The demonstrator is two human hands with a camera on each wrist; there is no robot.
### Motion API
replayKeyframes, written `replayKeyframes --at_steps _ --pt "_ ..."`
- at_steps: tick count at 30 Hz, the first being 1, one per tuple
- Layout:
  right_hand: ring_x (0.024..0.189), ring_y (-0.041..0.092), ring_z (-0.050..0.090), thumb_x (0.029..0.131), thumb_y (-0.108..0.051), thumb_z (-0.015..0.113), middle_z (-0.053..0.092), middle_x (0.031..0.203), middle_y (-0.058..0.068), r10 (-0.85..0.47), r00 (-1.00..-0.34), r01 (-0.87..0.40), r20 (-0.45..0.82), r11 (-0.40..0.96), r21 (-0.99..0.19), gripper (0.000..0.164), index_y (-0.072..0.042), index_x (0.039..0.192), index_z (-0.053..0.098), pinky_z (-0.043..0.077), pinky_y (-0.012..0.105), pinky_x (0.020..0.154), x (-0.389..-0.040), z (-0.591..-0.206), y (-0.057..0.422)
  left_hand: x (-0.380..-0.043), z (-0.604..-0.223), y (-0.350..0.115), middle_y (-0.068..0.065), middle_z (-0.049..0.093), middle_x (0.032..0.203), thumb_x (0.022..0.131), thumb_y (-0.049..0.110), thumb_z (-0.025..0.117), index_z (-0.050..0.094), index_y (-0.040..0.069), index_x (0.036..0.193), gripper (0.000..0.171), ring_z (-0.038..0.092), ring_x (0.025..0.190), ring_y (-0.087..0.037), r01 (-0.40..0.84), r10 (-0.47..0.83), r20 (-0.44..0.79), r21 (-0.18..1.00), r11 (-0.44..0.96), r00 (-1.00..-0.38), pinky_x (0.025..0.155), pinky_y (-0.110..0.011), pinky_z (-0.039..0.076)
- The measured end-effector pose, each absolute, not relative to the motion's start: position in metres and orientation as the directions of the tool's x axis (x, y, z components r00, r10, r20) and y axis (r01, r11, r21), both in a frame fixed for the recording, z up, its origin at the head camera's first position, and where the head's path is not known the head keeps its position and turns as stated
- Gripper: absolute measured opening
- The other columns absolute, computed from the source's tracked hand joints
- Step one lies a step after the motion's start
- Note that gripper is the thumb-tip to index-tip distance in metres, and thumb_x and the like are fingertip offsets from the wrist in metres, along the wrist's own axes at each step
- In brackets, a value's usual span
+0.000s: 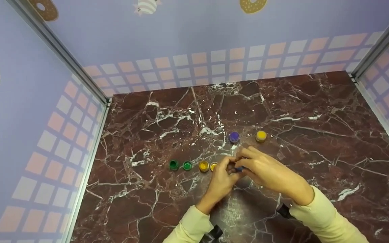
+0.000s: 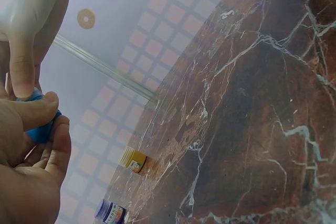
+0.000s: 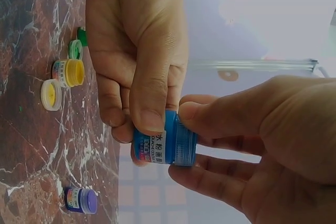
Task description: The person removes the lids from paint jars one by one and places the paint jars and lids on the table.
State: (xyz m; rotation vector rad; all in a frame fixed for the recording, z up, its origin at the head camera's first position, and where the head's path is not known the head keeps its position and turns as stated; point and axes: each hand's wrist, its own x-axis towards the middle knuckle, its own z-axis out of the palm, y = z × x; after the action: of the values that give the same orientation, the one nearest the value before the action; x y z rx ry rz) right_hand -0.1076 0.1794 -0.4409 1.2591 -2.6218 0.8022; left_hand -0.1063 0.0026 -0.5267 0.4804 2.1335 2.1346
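Note:
My left hand (image 1: 223, 178) grips the body of a small blue paint jar (image 3: 156, 148), which lies tilted on its side in the right wrist view. On its ribbed blue lid (image 3: 185, 145) the thumb and fingers of my right hand (image 1: 265, 168) are pinched. The lid sits on the jar. Both hands are held together over the front middle of the table, and in the head view they hide most of the jar. Close by on the left are an uncapped yellow paint jar (image 1: 203, 166) and its upturned lid (image 1: 213, 166).
Further left stand an uncapped green paint jar (image 1: 173, 165) and its upturned green lid (image 1: 187, 165). Beyond the hands are a capped purple jar (image 1: 234, 137) and a capped yellow jar (image 1: 261, 136). Patterned walls (image 1: 214, 64) border the dark red marbled table (image 1: 130, 195).

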Motion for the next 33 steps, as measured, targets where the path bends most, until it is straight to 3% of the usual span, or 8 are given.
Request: replayKeyframes --at_steps 6,8,12,14,18,23,28,33 --pt "0.11 0.025 0.062 0.079 0.008 0.082 0.066 0.114 0.008 -0.695 -0.631 -0.769 0.345 0.499 -0.4 0.024 -0.001 0.1 0.074 0.055 0.04 0.097 -0.108 -0.443 0.179 -0.105 -0.529 0.0 -0.018 0.07 0.111 0.087 -0.008 0.075 0.061 -0.008 0.116 0.032 0.069 0.099 -0.017 0.163 0.311 0.173 0.985 -0.058 -0.935 0.085 -0.029 0.059" --pt "0.11 0.025 0.063 0.08 0.003 0.083 0.066 0.114 0.008 -0.697 -0.627 -0.772 0.348 0.498 -0.394 0.026 -0.001 0.104 0.074 0.051 0.046 0.105 -0.109 -0.443 0.179 -0.105 -0.53 0.0 -0.019 0.07 0.11 0.087 -0.009 0.075 0.06 -0.009 0.116 0.032 0.069 0.098 -0.018 0.157 0.314 0.171 0.985 -0.071 -0.934 0.084 -0.029 0.059" --pt "0.113 0.024 0.064 0.089 -0.015 0.081 0.067 0.119 0.007 -0.66 -0.669 -0.736 0.341 0.529 -0.421 0.037 -0.002 0.121 0.07 0.049 0.047 0.108 -0.11 -0.443 0.179 -0.106 -0.529 -0.001 -0.021 0.068 0.107 0.088 -0.009 0.074 0.059 -0.011 0.114 0.03 0.068 0.093 -0.02 0.162 0.287 0.176 0.984 -0.073 -0.942 0.082 -0.03 0.06" --pt "0.114 0.023 0.063 0.094 -0.023 0.078 0.066 0.123 0.007 -0.623 -0.704 -0.705 0.34 0.558 -0.438 0.04 -0.003 0.127 0.067 0.054 0.042 0.101 -0.111 -0.442 0.178 -0.106 -0.528 -0.001 -0.022 0.069 0.107 0.089 -0.007 0.074 0.059 -0.012 0.114 0.03 0.069 0.092 -0.022 0.182 0.267 0.194 0.981 -0.068 -0.944 0.082 -0.032 0.061" --pt "0.113 0.024 0.065 0.097 -0.026 0.074 0.066 0.125 0.01 -0.549 -0.768 -0.638 0.33 0.607 -0.474 0.036 -0.004 0.125 0.069 0.057 0.039 0.095 -0.111 -0.44 0.178 -0.106 -0.527 0.0 -0.025 0.069 0.111 0.089 -0.004 0.077 0.058 -0.012 0.117 0.034 0.072 0.096 -0.029 0.197 0.236 0.211 0.977 -0.08 -0.949 0.083 -0.033 0.061" --pt "0.084 0.021 0.067 0.095 -0.025 0.077 0.068 0.108 0.007 -0.402 -0.854 -0.52 0.33 0.66 -0.542 0.032 -0.003 0.118 0.071 0.06 0.034 0.071 -0.109 -0.44 0.176 -0.104 -0.527 0.005 -0.021 0.071 0.112 0.086 -0.007 0.078 0.059 -0.009 0.118 0.037 0.072 0.096 -0.024 0.139 0.188 0.154 0.986 -0.09 -0.97 0.084 -0.028 0.06" --pt "0.064 0.01 0.049 0.093 -0.018 0.079 0.06 0.09 0.003 -0.306 -0.881 -0.465 0.361 0.697 -0.545 0.027 -0.002 0.112 0.072 0.047 0.027 0.054 -0.106 -0.437 0.169 -0.103 -0.525 0.01 -0.018 0.07 0.111 0.084 -0.007 0.08 0.059 -0.007 0.115 0.038 0.071 0.097 -0.022 0.137 0.143 0.147 0.987 -0.079 -0.979 0.086 -0.03 0.06" --pt "0.062 0.012 0.047 0.093 -0.017 0.079 0.06 0.091 0.01 -0.286 -0.876 -0.46 0.389 0.736 -0.496 0.028 0.003 0.109 0.072 0.048 0.03 0.053 -0.102 -0.435 0.159 -0.101 -0.526 0.016 -0.015 0.068 0.111 0.084 -0.005 0.081 0.058 -0.004 0.11 0.035 0.07 0.101 -0.029 0.157 0.129 0.164 0.986 -0.064 -0.978 0.089 -0.043 0.06"
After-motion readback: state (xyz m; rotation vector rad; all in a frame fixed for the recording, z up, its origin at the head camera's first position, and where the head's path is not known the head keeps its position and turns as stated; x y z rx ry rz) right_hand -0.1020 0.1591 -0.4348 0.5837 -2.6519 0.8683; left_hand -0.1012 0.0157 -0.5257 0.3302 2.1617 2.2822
